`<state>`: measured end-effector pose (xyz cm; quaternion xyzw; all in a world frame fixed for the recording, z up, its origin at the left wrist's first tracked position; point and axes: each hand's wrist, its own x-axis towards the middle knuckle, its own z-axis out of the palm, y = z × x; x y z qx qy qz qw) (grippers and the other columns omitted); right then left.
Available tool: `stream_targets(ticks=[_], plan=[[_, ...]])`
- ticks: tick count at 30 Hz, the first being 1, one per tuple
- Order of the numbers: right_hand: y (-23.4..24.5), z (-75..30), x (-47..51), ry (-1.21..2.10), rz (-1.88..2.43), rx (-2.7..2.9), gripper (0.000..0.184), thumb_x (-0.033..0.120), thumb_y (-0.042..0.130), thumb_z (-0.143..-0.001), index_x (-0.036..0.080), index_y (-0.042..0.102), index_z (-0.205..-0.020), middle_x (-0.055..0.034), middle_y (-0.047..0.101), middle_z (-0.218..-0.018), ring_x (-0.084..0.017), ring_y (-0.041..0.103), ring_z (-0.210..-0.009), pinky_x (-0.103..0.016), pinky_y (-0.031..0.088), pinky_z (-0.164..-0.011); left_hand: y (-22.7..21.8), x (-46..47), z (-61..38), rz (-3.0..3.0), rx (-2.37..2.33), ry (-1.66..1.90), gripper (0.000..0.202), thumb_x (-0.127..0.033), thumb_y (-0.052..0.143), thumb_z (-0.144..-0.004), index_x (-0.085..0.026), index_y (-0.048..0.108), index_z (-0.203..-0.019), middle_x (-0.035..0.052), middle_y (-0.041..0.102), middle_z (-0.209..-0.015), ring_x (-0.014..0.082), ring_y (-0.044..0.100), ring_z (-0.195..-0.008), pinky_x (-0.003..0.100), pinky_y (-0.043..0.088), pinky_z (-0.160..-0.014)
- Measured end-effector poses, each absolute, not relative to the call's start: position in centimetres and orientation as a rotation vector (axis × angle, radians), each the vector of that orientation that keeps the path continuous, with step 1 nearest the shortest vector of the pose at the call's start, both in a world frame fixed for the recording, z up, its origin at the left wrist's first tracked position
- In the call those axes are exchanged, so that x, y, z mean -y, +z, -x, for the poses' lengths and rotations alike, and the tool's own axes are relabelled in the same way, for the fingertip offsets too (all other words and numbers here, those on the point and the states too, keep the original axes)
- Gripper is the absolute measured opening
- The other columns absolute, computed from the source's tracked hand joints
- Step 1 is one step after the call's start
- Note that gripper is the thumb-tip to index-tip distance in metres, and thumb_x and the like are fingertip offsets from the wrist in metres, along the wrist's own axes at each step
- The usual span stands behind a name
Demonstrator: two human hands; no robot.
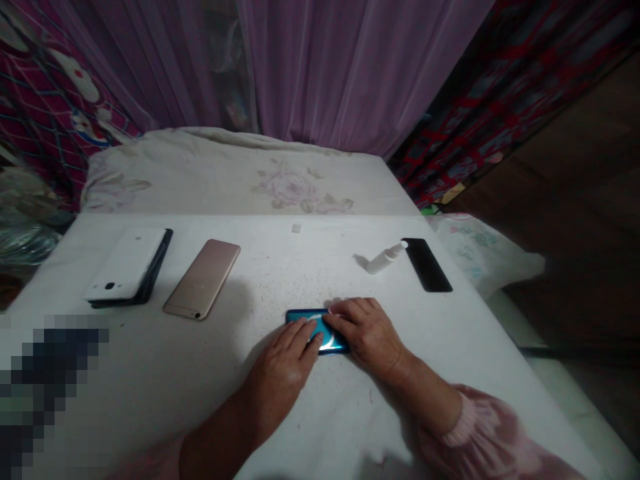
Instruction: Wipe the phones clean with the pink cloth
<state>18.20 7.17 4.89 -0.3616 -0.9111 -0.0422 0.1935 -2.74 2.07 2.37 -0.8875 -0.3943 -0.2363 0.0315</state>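
Note:
A teal-blue phone (302,316) lies flat on the white table (150,373) in front of me. My left hand (283,367) rests on its near left part, fingers laid flat across it. My right hand (367,330) covers its right end with the fingers curled down against it, and something small and white shows under the fingertips; I cannot make out what it is. Most of the phone is hidden under the two hands.
A white phone on a dark case (127,267) and a rose-gold phone (203,278) lie at the left. A small white spray bottle (385,258) lies beside a black phone (427,265) at the right. A small white square (296,228) sits further back. Behind the table is a floral bed cover (240,177).

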Motion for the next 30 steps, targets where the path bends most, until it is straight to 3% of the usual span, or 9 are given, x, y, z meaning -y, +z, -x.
stream_targets(ticks=[6,30], plan=[[5.1,-17.7,-8.0,-0.064,0.944,2.6,0.019,0.026,0.054,-0.095,0.021,0.07,-0.104,-0.0073,0.068,-0.096,-0.02,0.055,-0.084,-0.034,0.037,-0.072,2.3,-2.0,2.7,2.746,1.253,-0.747,0.024,-0.012,0.054,-0.093,-0.013,0.062,-0.115,0.0126,0.068,-0.119,0.0249,0.061,-0.115,0.04,0.052,-0.096],[5.7,-18.3,-8.6,-0.11,0.847,2.672,0.02,0.024,0.051,-0.096,0.018,0.068,-0.105,-0.0076,0.068,-0.099,-0.021,0.055,-0.086,-0.036,0.037,-0.074,2.5,-2.1,2.6,2.714,1.229,-0.753,0.024,-0.012,0.05,-0.095,-0.014,0.063,-0.114,0.0107,0.068,-0.118,0.0242,0.063,-0.112,0.038,0.054,-0.093]])
